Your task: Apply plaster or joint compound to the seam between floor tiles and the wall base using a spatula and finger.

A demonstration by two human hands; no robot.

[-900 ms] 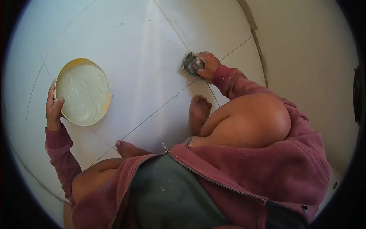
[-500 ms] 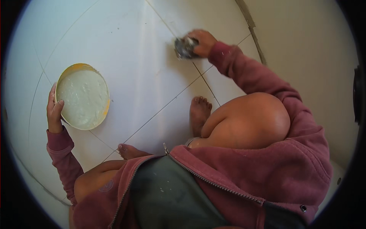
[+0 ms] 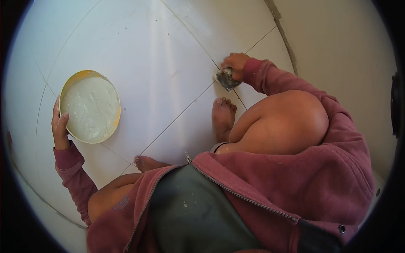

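My left hand (image 3: 60, 128) grips the side of a round, shallow tub (image 3: 76, 78) with yellow inner walls, thumb over the rim. Thick whitish paste (image 3: 92, 110), like grout, fills much of it. In my right hand (image 3: 237, 63) is a dark, flat, squarish scraper (image 3: 228, 82) smeared with white paste. Its blade lies against the white tile floor (image 3: 168, 97), where the seams cross, just beyond my right foot. The fingers partly cover the scraper's upper edge. Beyond it the seam looks pale, while the stretch on the near side is dark.
My bare right foot (image 3: 222, 116) and left foot (image 3: 145, 162) rest on the tiles. My bent right knee (image 3: 291, 114) is close to the right forearm. A pale wall (image 3: 341, 63) rises on the right, with a rough grey strip (image 3: 283, 36) along its base.
My right hand has drawn the scraper along the seam, nearer to me and slightly right. A longer pale stretch of seam shows behind it. The tub stays in my left hand, almost unmoved.
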